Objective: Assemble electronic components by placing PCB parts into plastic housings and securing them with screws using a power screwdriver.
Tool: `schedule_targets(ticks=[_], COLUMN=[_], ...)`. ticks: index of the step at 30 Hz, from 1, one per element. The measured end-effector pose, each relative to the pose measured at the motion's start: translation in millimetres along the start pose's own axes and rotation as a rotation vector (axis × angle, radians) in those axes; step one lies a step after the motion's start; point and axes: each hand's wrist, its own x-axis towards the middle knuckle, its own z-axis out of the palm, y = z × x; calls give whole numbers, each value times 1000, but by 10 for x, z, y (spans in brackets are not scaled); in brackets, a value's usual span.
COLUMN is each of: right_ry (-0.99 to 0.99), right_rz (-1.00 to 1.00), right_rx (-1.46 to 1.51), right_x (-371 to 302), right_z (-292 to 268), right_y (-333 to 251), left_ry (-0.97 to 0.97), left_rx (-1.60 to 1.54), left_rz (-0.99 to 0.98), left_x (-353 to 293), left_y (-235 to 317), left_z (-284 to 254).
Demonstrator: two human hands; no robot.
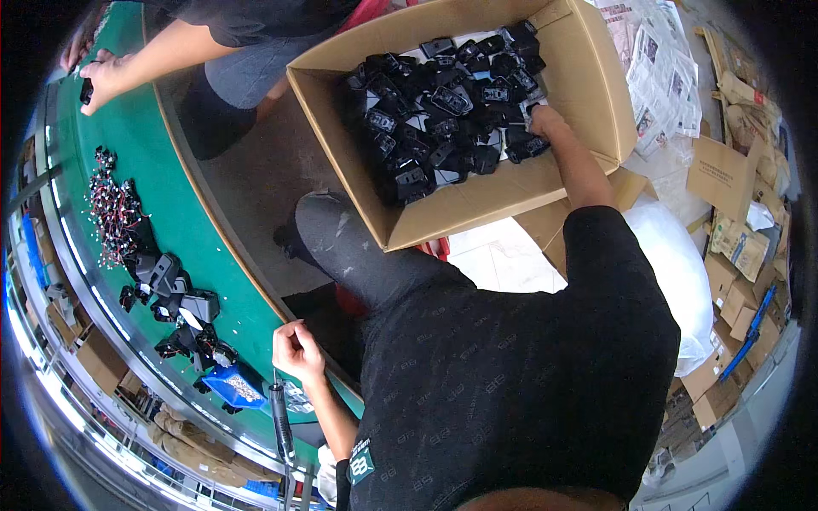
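My right hand (545,123) reaches over the near side of a large cardboard box (341,145) and is closed at a black plastic housing (527,146) near the box's right wall; its fingertips are partly hidden. Several similar black housings (452,100) lie heaped in the box, with pale sheets showing between them. By the edge of the green bench (192,230), my left hand (298,351) has its fingers curled in; whether anything small is inside cannot be seen. Just beside it stands a dark electric screwdriver (281,417), its thin tip close to the hand.
On the bench are a pile of small wired parts (115,213), black and grey housings (175,285) and a blue tray (234,387) of small pieces. Another person's hand (102,81) holds a black part at the far left. A white plastic bag (673,281) and cardboard (720,179) lie right.
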Motion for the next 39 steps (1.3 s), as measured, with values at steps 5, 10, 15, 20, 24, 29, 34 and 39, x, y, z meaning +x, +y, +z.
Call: schedule_targets(ticks=[5,10,15,20,24,29,34,39], right_ry=[258,353,24,15,104,410,508,328], right_rz=[-247,-116,49,19,-13,-113,117,259], right_rx=[945,749,-5,-125,-87,714,362,279], right_x=[167,85,-106,41,3,368,671,763], right_z=[231,-147,-19,162,61,-196,-210,-231], right_y=[380,309,-28,-58,-15,371,236,179], left_ry=[-14,-8,3,-11,19,10,22,18], left_rx=[3,22,-2,29,-33,10,17,16], left_rz=[-22,-6,-13,-25,-44,-41,-14,-31], left_x=[-5,27,13,28,1,1,-5,6], left_y=[-11,25,-8,36,0,62,2,-5], left_z=[-21,-5,12,-6,15,-10,4,30])
